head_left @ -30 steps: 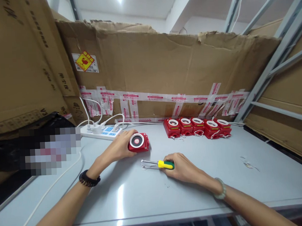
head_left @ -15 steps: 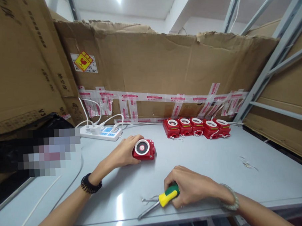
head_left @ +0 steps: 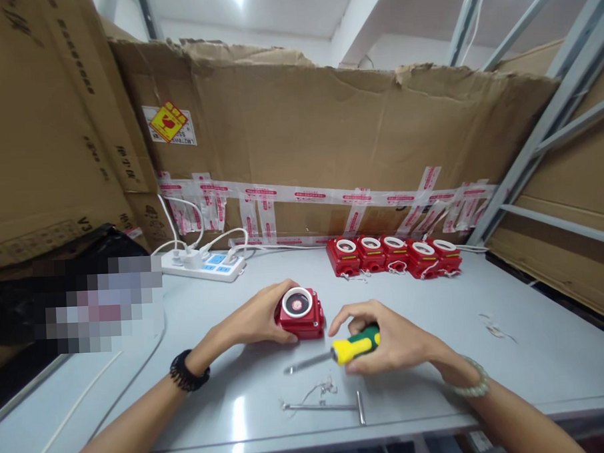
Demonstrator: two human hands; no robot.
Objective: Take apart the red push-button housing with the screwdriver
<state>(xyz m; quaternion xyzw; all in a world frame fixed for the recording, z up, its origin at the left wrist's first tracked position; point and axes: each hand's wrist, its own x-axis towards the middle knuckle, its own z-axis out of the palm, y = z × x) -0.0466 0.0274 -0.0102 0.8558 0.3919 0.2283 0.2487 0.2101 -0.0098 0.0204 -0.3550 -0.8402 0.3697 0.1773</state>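
We hold a red device and a screwdriver at the tabletop's near middle.

Our left hand (head_left: 258, 318) wraps its grip around the red device (head_left: 300, 313) resting on the tabletop (head_left: 437, 341); our right hand (head_left: 392, 339) clasps the screwdriver (head_left: 337, 352) just beside it, tip pointing left. A metal T-shaped tool (head_left: 330, 407) lies nearer us; five red units (head_left: 394, 254) line the back.

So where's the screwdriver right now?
In the head view the screwdriver is held in the right hand, just above the table, its tip pointing left, close beside the red box under the left hand.
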